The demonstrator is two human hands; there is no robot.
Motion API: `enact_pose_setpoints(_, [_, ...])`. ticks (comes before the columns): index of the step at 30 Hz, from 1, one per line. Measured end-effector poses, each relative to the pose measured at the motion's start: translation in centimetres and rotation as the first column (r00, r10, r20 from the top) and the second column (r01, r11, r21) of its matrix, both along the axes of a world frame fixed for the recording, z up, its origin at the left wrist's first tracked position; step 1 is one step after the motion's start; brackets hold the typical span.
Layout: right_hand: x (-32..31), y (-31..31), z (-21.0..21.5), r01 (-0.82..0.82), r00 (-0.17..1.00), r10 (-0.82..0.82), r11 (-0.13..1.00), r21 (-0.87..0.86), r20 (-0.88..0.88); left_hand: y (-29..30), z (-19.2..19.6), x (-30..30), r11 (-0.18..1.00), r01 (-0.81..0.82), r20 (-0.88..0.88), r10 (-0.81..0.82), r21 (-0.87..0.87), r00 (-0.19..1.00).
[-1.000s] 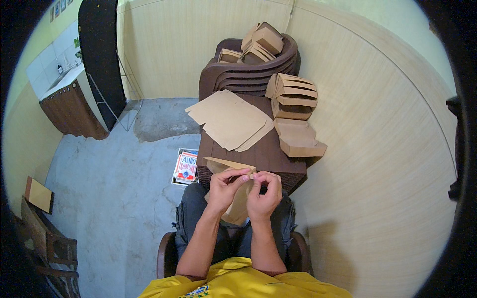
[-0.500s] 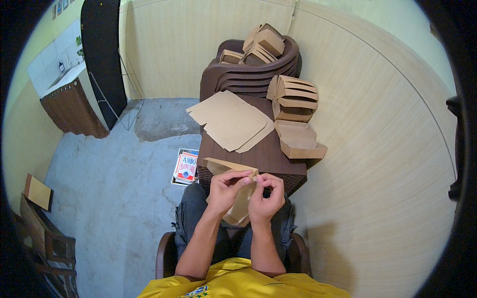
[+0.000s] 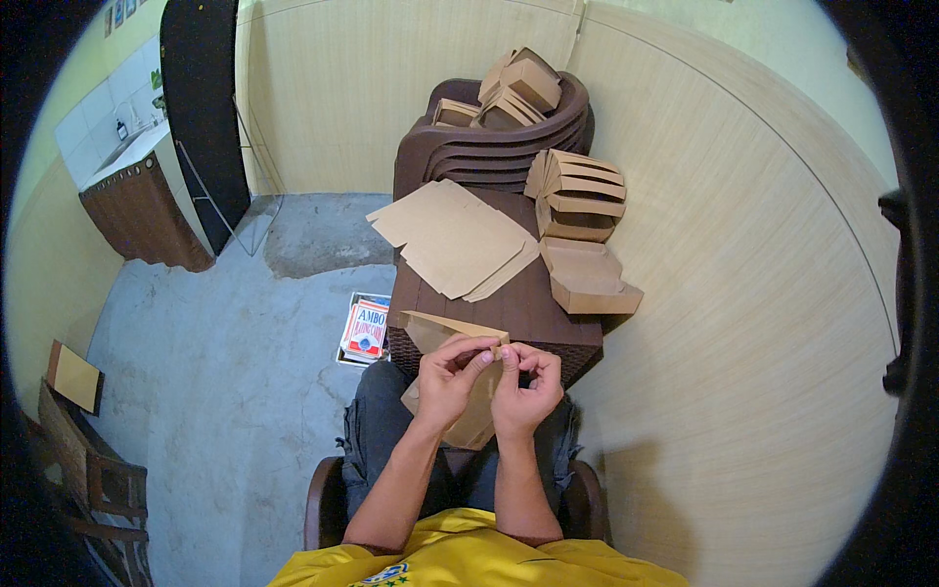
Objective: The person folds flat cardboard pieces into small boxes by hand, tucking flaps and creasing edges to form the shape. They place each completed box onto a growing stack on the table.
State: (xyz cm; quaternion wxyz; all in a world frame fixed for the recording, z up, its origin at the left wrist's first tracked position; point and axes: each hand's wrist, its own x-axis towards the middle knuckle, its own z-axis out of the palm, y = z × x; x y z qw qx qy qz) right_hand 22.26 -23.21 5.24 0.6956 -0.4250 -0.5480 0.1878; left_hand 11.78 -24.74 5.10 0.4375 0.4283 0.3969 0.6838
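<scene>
Over my lap, at the near edge of the brown table, I hold a partly folded brown cardboard box. My left hand pinches its upper right corner between thumb and fingers. Thumb and fingertips of my right hand are closed on the same corner, right beside the left thumb. The fingers cover the small tabs there. Farther off on the table lies a stack of flat cardboard blanks.
Several folded boxes stand nested on the table's right side, with an open box nearer me. More boxes rest on stacked brown chairs. A white crate with printed packs sits on the floor left of the table.
Both hands have shifted very slightly to the right and stay pinched at the box corner. The box's lower part has tilted a little.
</scene>
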Motion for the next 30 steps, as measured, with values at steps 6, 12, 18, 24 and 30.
enact_pose_setpoints(6, [0.1, 0.0, 0.1, 0.083, 0.991, -0.087, 0.995, 0.053, 0.098, 0.1, -1.0, 0.6, 0.995, -0.029, 0.079, 0.036, -0.095, 0.996])
enact_pose_setpoints(12, [-0.1, -0.2, 0.3, 0.085, 0.986, -0.096, 0.993, 0.082, 0.136, -0.6, -0.8, 1.5, 0.982, -0.183, -0.027, 0.184, 0.046, 0.982])
enact_pose_setpoints(18, [-0.3, -0.9, 1.3, -0.061, 0.996, 0.060, 0.998, 0.018, 0.072, -1.1, -0.1, 1.7, 0.958, -0.281, 0.080, 0.286, -0.065, 0.955])
enact_pose_setpoints(24, [1.2, -3.6, 3.7, -0.118, 0.933, 0.092, 0.991, 0.056, 0.347, -2.4, 1.2, 1.6, 0.958, -0.275, 0.226, 0.250, 0.086, 0.942])
enact_pose_setpoints(30, [1.6, -3.4, 5.3, -0.172, 0.941, 0.151, 0.984, 0.044, 0.304, -3.6, 2.9, 3.1, 0.965, -0.261, 0.183, 0.255, 0.008, 0.949])
